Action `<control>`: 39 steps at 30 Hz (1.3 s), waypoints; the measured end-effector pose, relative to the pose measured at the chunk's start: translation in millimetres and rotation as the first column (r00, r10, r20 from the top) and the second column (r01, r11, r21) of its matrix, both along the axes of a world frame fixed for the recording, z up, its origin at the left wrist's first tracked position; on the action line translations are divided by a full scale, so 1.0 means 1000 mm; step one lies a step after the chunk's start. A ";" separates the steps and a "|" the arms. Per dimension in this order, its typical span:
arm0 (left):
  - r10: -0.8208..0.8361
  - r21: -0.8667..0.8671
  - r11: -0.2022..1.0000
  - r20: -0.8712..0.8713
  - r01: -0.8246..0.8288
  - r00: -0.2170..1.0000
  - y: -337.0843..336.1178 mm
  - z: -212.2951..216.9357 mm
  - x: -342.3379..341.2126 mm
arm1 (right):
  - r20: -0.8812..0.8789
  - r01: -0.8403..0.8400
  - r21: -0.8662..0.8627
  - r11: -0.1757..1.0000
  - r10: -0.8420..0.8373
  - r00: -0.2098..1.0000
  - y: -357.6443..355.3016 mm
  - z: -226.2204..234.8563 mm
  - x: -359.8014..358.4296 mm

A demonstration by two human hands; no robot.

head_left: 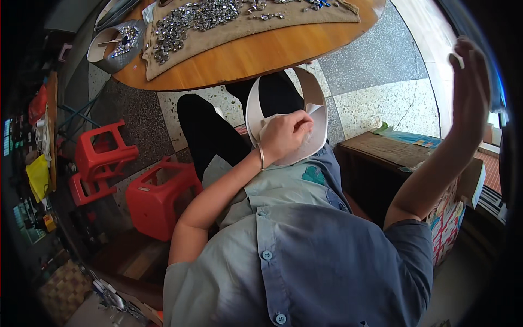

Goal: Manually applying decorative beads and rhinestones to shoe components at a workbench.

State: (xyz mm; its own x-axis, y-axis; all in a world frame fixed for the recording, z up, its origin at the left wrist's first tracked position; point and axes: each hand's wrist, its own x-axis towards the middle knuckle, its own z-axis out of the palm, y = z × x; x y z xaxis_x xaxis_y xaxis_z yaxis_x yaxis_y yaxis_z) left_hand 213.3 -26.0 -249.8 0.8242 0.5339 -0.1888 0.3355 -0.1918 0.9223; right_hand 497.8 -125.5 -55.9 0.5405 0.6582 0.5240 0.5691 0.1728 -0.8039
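Off-white band [321,125], red plastic stools [150,199]

Shiny pieces [199,20] on a wooden table [239,66] and red stools [150,201] suggest a workroom.

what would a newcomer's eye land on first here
Probably the glittering heap of small pieces on the tan cloth, atop the wooden table. Next, the bright red stools at left. Then the right hand, raised far right, while the left hand is at a pale looped piece mid-picture.
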 end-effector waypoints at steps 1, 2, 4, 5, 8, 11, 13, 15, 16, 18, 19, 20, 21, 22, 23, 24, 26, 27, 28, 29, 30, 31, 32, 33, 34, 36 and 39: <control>0.064 -0.126 0.990 0.047 -0.058 0.997 0.003 -0.004 -0.003 | 0.024 -0.136 -0.166 0.977 0.142 0.990 0.001 -0.009 -0.033; 0.059 -0.133 0.990 0.044 -0.052 0.997 0.003 -0.006 -0.005 | -0.164 -0.398 -0.212 0.892 0.369 0.915 0.001 -0.023 -0.062; 0.264 -0.506 0.850 0.172 -0.144 0.949 0.005 -0.006 -0.009 | -0.283 -0.601 -0.440 0.667 0.532 0.798 0.008 -0.048 -0.100; 0.312 -0.529 0.828 0.156 -0.188 0.937 0.007 -0.004 -0.014 | -0.302 -0.639 -0.551 0.537 0.585 0.753 0.015 -0.063 -0.113; 0.356 -0.430 0.869 0.196 -0.246 0.914 0.003 0.001 -0.017 | -0.257 -0.572 -0.639 0.515 0.558 0.789 0.013 -0.123 -0.138; 0.306 -0.247 0.935 0.207 -0.253 0.929 -0.001 0.004 -0.022 | -0.133 -0.408 -0.672 0.619 0.441 0.888 0.007 -0.166 -0.151; 0.289 -0.271 0.939 0.300 -0.209 0.909 -0.002 0.010 -0.023 | -0.034 -0.301 -0.672 0.677 0.378 0.925 0.011 -0.180 -0.155; 0.270 -0.293 0.943 0.389 -0.160 0.881 -0.001 0.010 -0.023 | -0.069 -0.360 -0.642 0.677 0.416 0.907 0.013 -0.189 -0.156; 0.249 -0.398 0.914 0.397 -0.079 0.884 0.000 0.007 -0.024 | -0.071 -0.360 -0.642 0.677 0.416 0.907 0.013 -0.192 -0.157; 0.231 -0.500 0.866 0.404 0.003 0.885 0.003 0.003 -0.026 | -0.301 -0.440 -0.583 0.683 0.322 0.898 0.011 -0.195 -0.161; 0.228 -0.483 0.874 0.315 -0.051 0.921 0.007 0.002 -0.028 | -0.304 -0.441 -0.585 0.681 0.321 0.897 0.010 -0.199 -0.164; 0.226 -0.462 0.881 0.223 -0.102 0.948 0.009 -0.001 -0.028 | -0.487 -0.488 -0.518 0.702 0.227 0.843 0.008 -0.205 -0.168; 0.207 -0.378 0.918 0.189 -0.124 0.960 0.007 -0.008 -0.028 | -0.651 -0.519 -0.445 0.730 0.134 0.747 0.005 -0.211 -0.171; 0.209 -0.380 0.916 0.184 -0.126 0.960 0.006 -0.009 -0.027 | -0.655 -0.521 -0.445 0.728 0.132 0.744 0.004 -0.216 -0.174; 0.202 -0.354 0.926 0.176 -0.130 0.964 0.005 -0.010 -0.025 | -0.676 -0.492 -0.431 0.756 0.090 0.731 0.003 -0.219 -0.176; 0.195 -0.328 0.935 0.167 -0.132 0.966 0.005 -0.011 -0.024 | -0.697 -0.462 -0.419 0.782 0.049 0.715 0.001 -0.222 -0.177; 0.195 -0.316 0.939 0.155 -0.138 0.968 0.006 -0.013 -0.024 | -0.668 -0.413 -0.433 0.801 0.022 0.744 -0.002 -0.225 -0.181; 0.193 -0.300 0.943 0.150 -0.142 0.970 0.007 -0.013 -0.023 | -0.633 -0.360 -0.444 0.821 -0.003 0.774 -0.003 -0.225 -0.180; 0.193 -0.301 0.943 0.149 -0.142 0.970 0.007 -0.013 -0.023 | -0.633 -0.360 -0.445 0.820 -0.004 0.774 -0.002 -0.224 -0.178; 0.188 -0.293 0.945 0.120 -0.146 0.975 0.008 -0.013 -0.024 | -0.759 -0.342 -0.393 0.853 -0.092 0.644 0.000 -0.219 -0.176; 0.182 -0.284 0.947 0.090 -0.150 0.979 0.008 -0.012 -0.025 | -0.859 -0.312 -0.347 0.885 -0.165 0.485 0.002 -0.213 -0.174; 0.184 -0.284 0.947 0.088 -0.152 0.979 0.008 -0.011 -0.025 | -0.900 -0.353 -0.353 0.867 -0.213 0.379 0.005 -0.204 -0.166; 0.165 -0.132 0.979 0.058 -0.156 0.985 0.008 -0.004 -0.024 | -0.949 -0.292 -0.263 0.919 -0.192 0.250 0.004 -0.203 -0.158; 0.151 0.024 0.988 0.025 -0.151 0.988 0.007 0.000 -0.023 | -0.981 -0.217 -0.178 0.960 -0.155 0.118 0.003 -0.205 -0.149; 0.152 0.024 0.988 0.026 -0.152 0.988 0.007 -0.003 -0.024 | -0.984 -0.137 -0.168 0.976 -0.159 0.079 -0.001 -0.212 -0.136; 0.059 0.014 0.998 0.095 -0.061 0.994 0.005 -0.012 -0.026 | -0.998 -0.141 -0.037 0.989 -0.044 -0.052 -0.013 -0.229 -0.110; 0.063 0.079 0.995 0.071 -0.068 0.995 0.005 -0.014 -0.026 | -0.956 -0.383 -0.236 0.893 -0.142 0.257 -0.015 -0.204 -0.114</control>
